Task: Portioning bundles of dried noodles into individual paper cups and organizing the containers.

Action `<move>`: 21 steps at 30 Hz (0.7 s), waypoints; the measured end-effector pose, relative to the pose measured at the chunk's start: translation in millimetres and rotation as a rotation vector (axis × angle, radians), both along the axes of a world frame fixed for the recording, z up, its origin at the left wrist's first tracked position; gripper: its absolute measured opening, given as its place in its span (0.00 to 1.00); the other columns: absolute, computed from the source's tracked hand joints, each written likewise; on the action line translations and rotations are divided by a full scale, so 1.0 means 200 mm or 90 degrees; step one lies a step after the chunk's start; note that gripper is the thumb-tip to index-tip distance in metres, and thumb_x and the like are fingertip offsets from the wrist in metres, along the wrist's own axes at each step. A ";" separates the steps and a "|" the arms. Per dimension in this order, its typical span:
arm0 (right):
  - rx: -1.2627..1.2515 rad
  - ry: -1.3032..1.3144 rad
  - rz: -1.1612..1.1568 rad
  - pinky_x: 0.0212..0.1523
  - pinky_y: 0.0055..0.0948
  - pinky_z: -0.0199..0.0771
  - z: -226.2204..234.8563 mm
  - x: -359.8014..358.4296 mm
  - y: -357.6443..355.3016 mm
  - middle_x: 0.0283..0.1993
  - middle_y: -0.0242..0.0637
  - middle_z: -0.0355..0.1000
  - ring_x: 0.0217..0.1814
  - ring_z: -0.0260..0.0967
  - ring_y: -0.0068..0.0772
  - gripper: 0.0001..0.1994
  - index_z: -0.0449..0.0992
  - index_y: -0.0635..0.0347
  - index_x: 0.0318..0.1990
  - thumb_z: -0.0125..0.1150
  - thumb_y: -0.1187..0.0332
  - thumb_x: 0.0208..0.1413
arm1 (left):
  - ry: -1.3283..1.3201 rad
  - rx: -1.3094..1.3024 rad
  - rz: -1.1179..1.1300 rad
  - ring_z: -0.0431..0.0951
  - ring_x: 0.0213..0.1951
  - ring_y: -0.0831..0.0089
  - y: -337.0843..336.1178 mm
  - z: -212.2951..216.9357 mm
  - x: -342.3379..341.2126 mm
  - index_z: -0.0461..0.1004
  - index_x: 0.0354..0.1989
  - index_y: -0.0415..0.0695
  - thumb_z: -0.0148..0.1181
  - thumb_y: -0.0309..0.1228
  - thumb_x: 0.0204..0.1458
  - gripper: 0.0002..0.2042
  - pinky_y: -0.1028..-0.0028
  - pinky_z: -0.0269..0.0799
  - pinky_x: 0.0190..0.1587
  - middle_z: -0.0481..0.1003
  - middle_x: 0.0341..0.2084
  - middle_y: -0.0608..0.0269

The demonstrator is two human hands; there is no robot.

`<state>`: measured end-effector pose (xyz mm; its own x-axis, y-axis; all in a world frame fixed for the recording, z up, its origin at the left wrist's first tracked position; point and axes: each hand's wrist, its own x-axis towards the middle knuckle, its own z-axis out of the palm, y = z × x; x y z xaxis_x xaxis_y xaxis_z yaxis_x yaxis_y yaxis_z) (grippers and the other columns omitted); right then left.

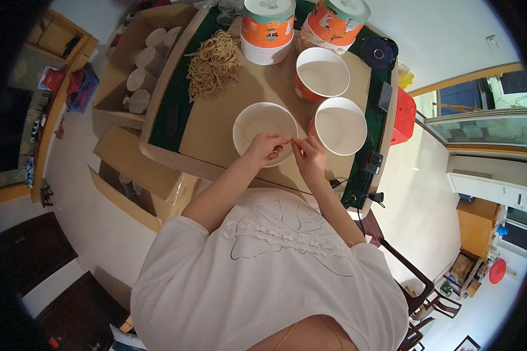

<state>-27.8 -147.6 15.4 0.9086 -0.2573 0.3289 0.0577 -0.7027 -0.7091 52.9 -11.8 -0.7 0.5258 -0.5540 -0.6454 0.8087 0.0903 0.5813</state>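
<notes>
My left hand [267, 148] and my right hand [308, 155] meet over the right side of a white paper tub [247, 124]. Thumb and fingers are pinched together on each, fingertips touching or nearly so. Whatever lies between them is too small to make out. A thin tan strand shows inside the tub at its left. Just right of my right hand stands another open paper tub [342, 126], and behind it one more with an orange outside [321, 73]. Farther back on the left lies a tangled heap of tan cords [213, 65].
Two upside-down stacks of orange and green printed tubs, a left one [267, 29] and a right one [335, 24], stand at the table's far side. A round black object [379, 54] and cables line the right edge. Cardboard boxes, one upper [114, 88] and one lower [137, 167], flank the table's left.
</notes>
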 end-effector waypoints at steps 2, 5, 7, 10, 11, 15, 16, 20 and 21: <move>-0.001 -0.004 -0.010 0.19 0.31 0.66 0.00 -0.01 0.01 0.24 0.36 0.67 0.20 0.67 0.33 0.04 0.78 0.58 0.32 0.62 0.73 0.47 | 0.000 0.008 0.000 0.63 0.19 0.85 0.00 0.00 0.00 0.76 0.33 0.38 0.59 0.26 0.49 0.06 0.85 0.50 0.15 0.70 0.20 0.69; 0.015 0.013 0.019 0.20 0.30 0.66 0.02 -0.01 0.01 0.25 0.37 0.67 0.20 0.66 0.33 0.05 0.78 0.60 0.33 0.61 0.73 0.47 | -0.029 0.030 -0.009 0.64 0.19 0.85 0.01 -0.02 -0.01 0.77 0.33 0.39 0.60 0.26 0.48 0.06 0.85 0.51 0.15 0.70 0.20 0.70; 0.047 0.037 0.032 0.20 0.29 0.66 0.02 0.00 0.00 0.25 0.37 0.67 0.20 0.66 0.33 0.05 0.78 0.61 0.33 0.61 0.72 0.48 | -0.057 0.069 -0.023 0.64 0.20 0.86 0.02 -0.03 -0.01 0.77 0.34 0.41 0.61 0.27 0.48 0.06 0.85 0.53 0.16 0.70 0.20 0.71; 0.129 0.095 0.045 0.22 0.26 0.65 -0.02 0.02 -0.04 0.25 0.37 0.67 0.20 0.65 0.31 0.06 0.77 0.63 0.34 0.61 0.72 0.49 | -0.079 0.104 -0.033 0.64 0.21 0.87 0.03 0.00 -0.01 0.78 0.33 0.42 0.60 0.28 0.48 0.06 0.84 0.55 0.18 0.70 0.20 0.72; 0.180 0.130 0.046 0.23 0.25 0.65 -0.05 0.02 -0.05 0.25 0.37 0.67 0.20 0.65 0.30 0.07 0.77 0.64 0.34 0.60 0.71 0.49 | -0.079 0.104 -0.033 0.64 0.21 0.87 0.03 0.01 -0.01 0.78 0.33 0.42 0.60 0.28 0.48 0.06 0.84 0.55 0.18 0.70 0.20 0.72; 0.229 0.145 0.067 0.25 0.23 0.64 -0.11 0.03 -0.07 0.24 0.35 0.68 0.21 0.64 0.25 0.06 0.76 0.64 0.34 0.60 0.71 0.50 | -0.170 0.132 -0.083 0.65 0.21 0.86 0.03 0.03 -0.01 0.77 0.34 0.42 0.58 0.28 0.50 0.06 0.84 0.56 0.18 0.71 0.21 0.73; 0.268 0.175 0.060 0.24 0.22 0.64 -0.09 0.03 -0.07 0.23 0.34 0.69 0.21 0.63 0.23 0.06 0.76 0.64 0.34 0.59 0.71 0.51 | -0.193 0.134 -0.092 0.65 0.21 0.86 0.03 0.03 -0.01 0.77 0.35 0.42 0.57 0.28 0.50 0.06 0.84 0.55 0.17 0.71 0.22 0.73; 0.320 0.209 0.038 0.24 0.21 0.63 -0.04 0.04 -0.06 0.20 0.32 0.68 0.22 0.61 0.17 0.05 0.75 0.64 0.31 0.58 0.71 0.51 | -0.111 0.091 -0.040 0.65 0.21 0.86 0.04 0.06 0.00 0.78 0.35 0.43 0.58 0.30 0.50 0.07 0.84 0.59 0.20 0.74 0.24 0.71; 0.320 0.208 0.038 0.24 0.21 0.63 -0.04 0.04 -0.06 0.20 0.32 0.68 0.22 0.61 0.17 0.05 0.75 0.64 0.31 0.58 0.71 0.51 | -0.145 0.094 -0.042 0.66 0.22 0.86 0.04 0.05 -0.01 0.77 0.36 0.43 0.58 0.29 0.50 0.07 0.84 0.60 0.20 0.74 0.24 0.70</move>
